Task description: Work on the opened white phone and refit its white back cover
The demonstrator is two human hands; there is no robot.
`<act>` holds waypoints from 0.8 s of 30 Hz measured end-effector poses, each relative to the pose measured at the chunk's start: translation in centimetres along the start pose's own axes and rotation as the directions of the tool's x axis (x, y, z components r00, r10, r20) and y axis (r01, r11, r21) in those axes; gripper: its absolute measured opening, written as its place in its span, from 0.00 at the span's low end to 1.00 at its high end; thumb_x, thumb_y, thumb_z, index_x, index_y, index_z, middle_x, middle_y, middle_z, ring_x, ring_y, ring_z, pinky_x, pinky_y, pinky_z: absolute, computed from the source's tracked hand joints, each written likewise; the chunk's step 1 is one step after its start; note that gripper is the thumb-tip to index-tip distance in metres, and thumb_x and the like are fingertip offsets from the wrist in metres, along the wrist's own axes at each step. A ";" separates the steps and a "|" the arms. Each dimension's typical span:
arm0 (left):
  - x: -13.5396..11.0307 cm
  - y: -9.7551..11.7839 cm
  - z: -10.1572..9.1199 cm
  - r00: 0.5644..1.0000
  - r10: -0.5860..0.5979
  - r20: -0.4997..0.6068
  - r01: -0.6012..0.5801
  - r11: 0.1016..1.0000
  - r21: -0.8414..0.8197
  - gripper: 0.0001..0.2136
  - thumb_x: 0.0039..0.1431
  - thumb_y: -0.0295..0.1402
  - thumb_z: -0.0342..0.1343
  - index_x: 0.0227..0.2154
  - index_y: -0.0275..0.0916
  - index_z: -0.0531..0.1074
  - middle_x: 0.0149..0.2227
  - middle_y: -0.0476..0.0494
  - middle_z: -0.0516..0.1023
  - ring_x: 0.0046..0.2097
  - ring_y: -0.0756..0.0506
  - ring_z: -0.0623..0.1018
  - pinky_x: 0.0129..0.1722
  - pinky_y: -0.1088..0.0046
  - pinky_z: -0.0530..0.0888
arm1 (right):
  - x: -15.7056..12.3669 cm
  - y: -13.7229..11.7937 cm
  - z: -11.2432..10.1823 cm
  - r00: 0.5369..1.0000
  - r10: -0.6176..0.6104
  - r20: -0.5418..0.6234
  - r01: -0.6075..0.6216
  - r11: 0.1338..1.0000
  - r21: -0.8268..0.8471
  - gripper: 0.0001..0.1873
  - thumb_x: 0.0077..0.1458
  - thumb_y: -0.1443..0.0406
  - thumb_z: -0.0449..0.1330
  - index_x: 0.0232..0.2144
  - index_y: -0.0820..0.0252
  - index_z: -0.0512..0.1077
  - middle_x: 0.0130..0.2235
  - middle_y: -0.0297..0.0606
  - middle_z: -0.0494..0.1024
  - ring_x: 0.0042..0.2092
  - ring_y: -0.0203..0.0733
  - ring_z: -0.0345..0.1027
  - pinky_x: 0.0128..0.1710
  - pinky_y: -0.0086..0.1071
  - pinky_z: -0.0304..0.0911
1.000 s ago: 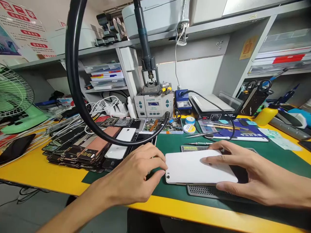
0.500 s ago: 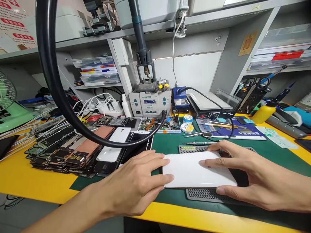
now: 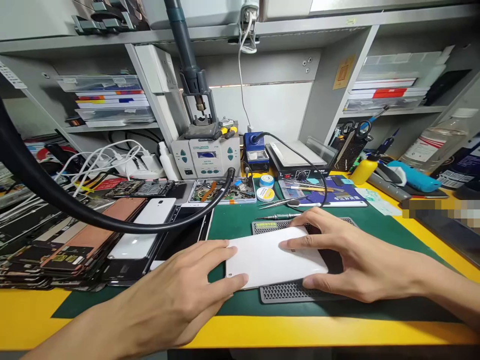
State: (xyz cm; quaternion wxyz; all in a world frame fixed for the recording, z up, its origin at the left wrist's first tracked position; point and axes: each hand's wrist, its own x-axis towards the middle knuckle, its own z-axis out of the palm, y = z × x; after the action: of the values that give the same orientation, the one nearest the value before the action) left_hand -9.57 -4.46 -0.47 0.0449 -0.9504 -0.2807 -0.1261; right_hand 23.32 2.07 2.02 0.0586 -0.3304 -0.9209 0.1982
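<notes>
A white phone lies back-up on a grey perforated pad, which sits on the green mat. My left hand touches the phone's left end, thumb at the lower corner and fingers along the top corner. My right hand is spread over the phone's right end, index finger laid flat on its back and thumb against the near edge. Both hands hold the phone in place on the pad.
Stacked phones and screens fill the left side. A thick black hose arcs across the left toward the rework station. Tweezers and a screwdriver lie behind the pad. A yellow bottle and tools stand right.
The view has swung to the right and dipped, so everything sits further left. My left thumb has slid to the phone's lower left corner. My right hand stays on the phone.
</notes>
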 end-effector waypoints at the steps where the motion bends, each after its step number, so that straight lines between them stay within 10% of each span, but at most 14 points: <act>1: 0.0 0.0 0.0 1.000 -0.001 0.001 0.001 1.000 -0.001 0.20 0.65 0.23 0.51 0.58 0.41 0.70 0.57 0.30 0.70 0.61 0.31 0.69 0.54 0.49 0.76 | 0.0 0.0 0.0 1.000 0.008 0.006 -0.009 1.000 0.017 0.27 0.55 0.49 0.64 0.57 0.40 0.71 0.54 0.43 0.66 0.54 0.54 0.63 0.51 0.47 0.66; 24: 0.2 0.1 -0.4 1.000 -0.010 0.023 0.010 1.000 -0.003 0.20 0.64 0.22 0.50 0.57 0.42 0.70 0.56 0.30 0.70 0.60 0.32 0.70 0.53 0.52 0.77 | 0.0 0.3 -0.8 0.997 0.041 0.059 -0.046 0.996 0.076 0.32 0.51 0.44 0.66 0.58 0.36 0.70 0.60 0.41 0.66 0.60 0.62 0.62 0.53 0.53 0.66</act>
State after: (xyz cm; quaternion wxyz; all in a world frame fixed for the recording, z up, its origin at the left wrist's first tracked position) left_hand -9.44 -4.50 -0.07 0.0395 -0.9505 -0.2857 -0.1156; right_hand 23.68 2.51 2.67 0.0408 -0.3421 -0.9064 0.2443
